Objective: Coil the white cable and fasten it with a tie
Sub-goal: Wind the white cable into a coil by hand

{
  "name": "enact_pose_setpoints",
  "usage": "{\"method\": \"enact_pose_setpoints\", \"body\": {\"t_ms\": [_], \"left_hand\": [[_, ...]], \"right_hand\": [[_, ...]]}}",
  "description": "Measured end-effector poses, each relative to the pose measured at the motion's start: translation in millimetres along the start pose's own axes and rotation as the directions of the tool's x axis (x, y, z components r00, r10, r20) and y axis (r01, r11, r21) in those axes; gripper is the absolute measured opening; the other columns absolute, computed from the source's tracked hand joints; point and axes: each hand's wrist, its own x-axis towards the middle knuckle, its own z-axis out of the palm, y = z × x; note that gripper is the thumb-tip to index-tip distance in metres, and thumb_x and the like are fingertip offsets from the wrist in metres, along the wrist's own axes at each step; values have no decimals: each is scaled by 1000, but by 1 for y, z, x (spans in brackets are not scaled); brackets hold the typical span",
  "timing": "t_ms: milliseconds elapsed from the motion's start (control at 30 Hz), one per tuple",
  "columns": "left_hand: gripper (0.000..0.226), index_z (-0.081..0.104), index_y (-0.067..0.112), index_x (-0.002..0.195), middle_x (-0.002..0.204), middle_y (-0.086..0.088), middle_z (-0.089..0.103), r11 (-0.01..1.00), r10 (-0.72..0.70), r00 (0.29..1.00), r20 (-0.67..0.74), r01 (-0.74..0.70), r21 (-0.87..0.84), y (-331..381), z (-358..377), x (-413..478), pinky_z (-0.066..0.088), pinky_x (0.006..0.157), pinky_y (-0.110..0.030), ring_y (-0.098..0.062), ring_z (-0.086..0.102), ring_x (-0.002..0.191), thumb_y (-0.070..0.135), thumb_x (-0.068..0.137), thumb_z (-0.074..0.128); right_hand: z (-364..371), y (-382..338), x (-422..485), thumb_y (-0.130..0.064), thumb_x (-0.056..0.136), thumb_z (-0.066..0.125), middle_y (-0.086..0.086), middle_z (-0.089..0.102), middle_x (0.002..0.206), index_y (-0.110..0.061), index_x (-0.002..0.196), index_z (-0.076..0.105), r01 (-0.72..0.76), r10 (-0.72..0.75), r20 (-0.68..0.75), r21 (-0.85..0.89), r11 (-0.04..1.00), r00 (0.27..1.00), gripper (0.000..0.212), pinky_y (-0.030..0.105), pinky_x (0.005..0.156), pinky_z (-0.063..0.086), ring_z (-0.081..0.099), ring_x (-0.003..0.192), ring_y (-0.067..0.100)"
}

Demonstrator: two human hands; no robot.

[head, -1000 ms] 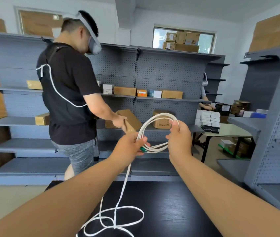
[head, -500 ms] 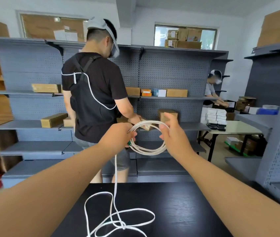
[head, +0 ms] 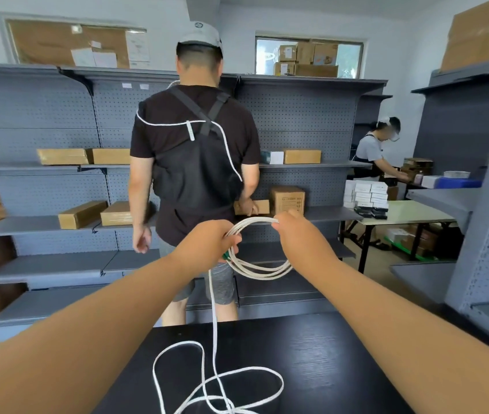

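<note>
We see big grey shelves (head: 43,115) across the far wall. Brown boxes (head: 82,214) sit on them, all closed, so we cannot tell what is inside. More brown boxes (head: 306,59) are stacked up high in the window. A person in a black shirt (head: 195,162) stands with their back to us at the shelves, one hand on a box. Far right, another person (head: 377,150) bends over a light table (head: 410,212) with a pile of flat white boxes (head: 367,192) on it.

Near us is a black table (head: 327,369). The white cable (head: 259,270) is thin and round. Part of it is wound into a few neat rings, held up in the air over the far edge of the table. The left hand (head: 207,243) has its fingers curled round the left side of the rings. The right hand (head: 297,231) pinches the top of the rings with its fingertips. A small green bit (head: 225,257) peeks out under the left hand; we cannot tell what it is. From the left hand the rest of the cable hangs straight down and lies in loose, messy loops on the near part of the table.
</note>
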Motion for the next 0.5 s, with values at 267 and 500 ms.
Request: {"method": "enact_pose_setpoints", "body": {"t_ms": [267, 500], "left_hand": [[18, 61, 13, 92, 80, 2, 68, 859, -120, 992, -22, 93, -503, -6, 26, -3, 57, 81, -35, -18, 65, 78, 28, 95, 51], [23, 60, 7, 99, 88, -3, 66, 753, -168, 986, -3, 127, -645, 4, 51, -12, 50, 70, -18, -8, 64, 74, 29, 92, 55]], "right_hand": [[-1, 3, 4, -9, 97, 38, 2, 38, 86, -10, 99, 53, -135, 137, -23, 65, 989, 990, 15, 33, 65, 45, 47, 74, 22], [-5, 19, -2, 1, 92, 47, 11, 50, 102, -4, 114, 53, -212, 228, -98, 151, 966, 969, 23, 10, 55, 35, 51, 76, 16]]}}
